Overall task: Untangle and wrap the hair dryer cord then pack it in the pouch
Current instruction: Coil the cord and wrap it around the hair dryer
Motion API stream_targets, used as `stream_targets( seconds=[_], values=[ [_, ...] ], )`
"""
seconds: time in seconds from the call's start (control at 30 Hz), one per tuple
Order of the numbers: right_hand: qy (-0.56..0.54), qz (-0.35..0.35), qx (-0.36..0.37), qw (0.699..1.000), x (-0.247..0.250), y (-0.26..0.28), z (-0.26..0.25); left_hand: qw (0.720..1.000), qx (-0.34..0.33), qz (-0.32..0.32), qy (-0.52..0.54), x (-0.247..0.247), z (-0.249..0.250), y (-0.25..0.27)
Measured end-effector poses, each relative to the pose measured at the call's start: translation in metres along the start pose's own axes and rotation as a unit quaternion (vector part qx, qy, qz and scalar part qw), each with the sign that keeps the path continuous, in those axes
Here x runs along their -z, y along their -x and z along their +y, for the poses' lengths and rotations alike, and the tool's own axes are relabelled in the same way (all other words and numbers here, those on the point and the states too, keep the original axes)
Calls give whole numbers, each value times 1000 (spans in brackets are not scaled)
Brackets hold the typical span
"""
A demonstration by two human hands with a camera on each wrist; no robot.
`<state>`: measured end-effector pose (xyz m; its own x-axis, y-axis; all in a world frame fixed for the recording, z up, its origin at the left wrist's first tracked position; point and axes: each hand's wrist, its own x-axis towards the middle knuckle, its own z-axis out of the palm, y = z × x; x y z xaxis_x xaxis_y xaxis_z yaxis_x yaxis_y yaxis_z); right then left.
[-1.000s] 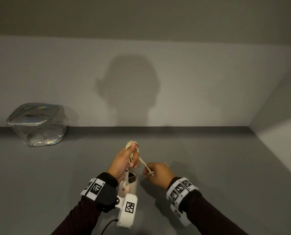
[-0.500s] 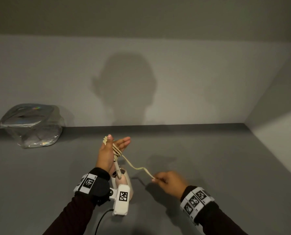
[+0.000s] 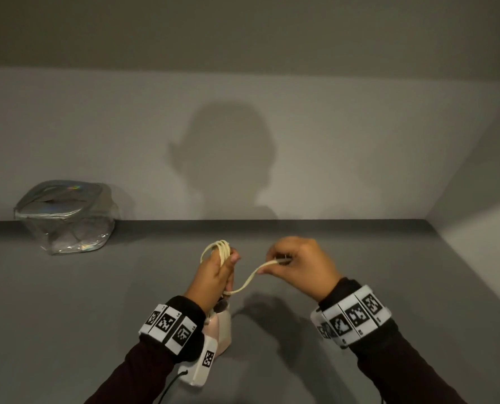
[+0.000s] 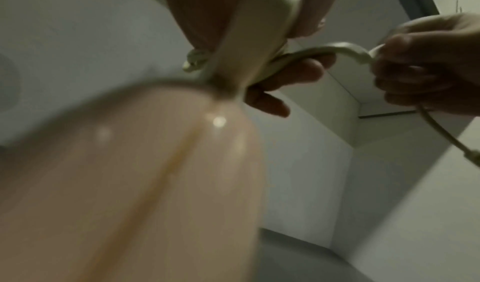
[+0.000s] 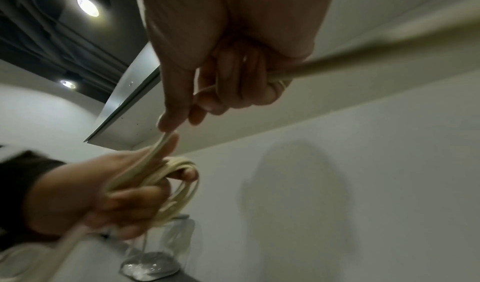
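A cream cord [image 3: 218, 247] lies in several loops around my left hand [image 3: 219, 269], which also grips the hair dryer's handle [image 4: 257, 29]. The pinkish dryer body [image 3: 224, 325] hangs under that wrist, large and blurred in the left wrist view as the dryer body [image 4: 155, 183]. My right hand [image 3: 292, 262] pinches the free stretch of cord [image 3: 251, 277] just right of the left hand. In the right wrist view the cord loops [image 5: 171, 175] cross the left hand [image 5: 116, 196]. A clear iridescent pouch [image 3: 65, 217] stands at the far left against the wall.
The grey tabletop [image 3: 359, 258] meets a grey wall at the back and a side wall at the right. My shadow falls on the back wall. The pouch [image 5: 155, 261] shows below the hands in the right wrist view.
My right hand swung out low to the right, then rose and came in close to the left hand, drawing the cord along. The left hand's fingers opened, then curled over the loops again.
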<state>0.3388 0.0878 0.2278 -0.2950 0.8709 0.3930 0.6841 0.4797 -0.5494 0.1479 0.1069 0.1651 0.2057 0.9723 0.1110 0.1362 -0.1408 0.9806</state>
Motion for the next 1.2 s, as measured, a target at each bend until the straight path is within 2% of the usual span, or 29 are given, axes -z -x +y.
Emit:
stream_targets(
  seconds=[0.1, 0.17, 0.23, 0.3, 0.4, 0.47, 0.57, 0.63, 0.73, 0.8, 0.9, 1.0, 1.1, 1.2],
  values=[
    [44, 45, 8, 998, 9, -13, -9, 999, -1, -41, -31, -6, 0, 4],
    [79, 49, 18, 995, 13, -21, -11, 996, -2, -85, -32, -10, 0, 7],
    [76, 28, 7, 997, 14, -29, -9, 994, 26, -110, -7, -12, 0, 10],
    [33, -3, -34, 999, 8, -37, -1, 989, 71, -124, 35, -12, 0, 13],
    [-109, -32, -112, 987, -12, -43, 17, 980, 104, -129, 107, -7, 3, 15],
    [-195, -47, -125, 972, -32, -42, 26, 977, 98, -136, 128, -3, 6, 12],
    [-248, -105, -122, 955, -57, -36, 21, 969, 79, -152, 177, 0, 9, 9],
    [-305, -127, -149, 932, -68, -28, 13, 963, 78, -153, 208, 1, 10, 7],
    [-387, -125, -190, 894, -77, -15, 7, 959, 72, -153, 226, 4, 6, 2],
    [-408, -109, -190, 886, -84, -10, 8, 961, 70, -149, 221, 8, 4, 0],
    [-409, -59, -189, 891, -92, -10, 6, 978, 87, -94, 166, 8, 8, -4],
    [-337, 6, -197, 921, -90, -14, 5, 994, 68, -14, 84, 5, 10, -7],
    [-267, 42, -216, 938, -84, -16, 8, 1000, 20, 1, 15, 2, 5, -6],
    [-239, 42, -214, 946, -82, -15, 6, 1000, -7, 14, -27, -2, 3, -2]
  ],
)
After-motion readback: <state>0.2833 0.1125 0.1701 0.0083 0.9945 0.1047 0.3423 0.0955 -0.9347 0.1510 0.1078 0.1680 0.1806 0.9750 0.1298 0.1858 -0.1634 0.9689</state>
